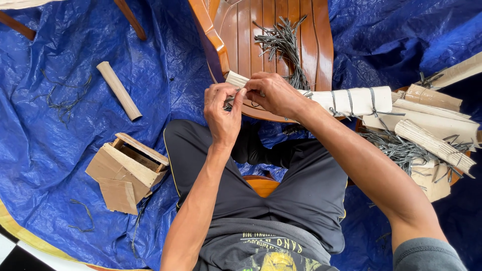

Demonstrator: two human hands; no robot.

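Note:
A long pale roll of cardboard-like sheet (pixel 357 100) lies across the front edge of a brown wooden slatted seat (pixel 251 30), bound by grey ties in a few places. My left hand (pixel 222 113) and my right hand (pixel 275 93) meet at the roll's left end, fingers pinched together on a thin grey tie there. The tie itself is mostly hidden by my fingers. A bundle of loose grey ties (pixel 284 42) lies on the seat just beyond my hands.
A blue tarpaulin (pixel 65 145) covers the floor. On it lie a single pale roll (pixel 119 90) and an open cardboard box (pixel 128 170) at left. At right, several tied rolls (pixel 434 143) and more grey ties (pixel 396 148) are piled up. My legs in black trousers fill the bottom middle.

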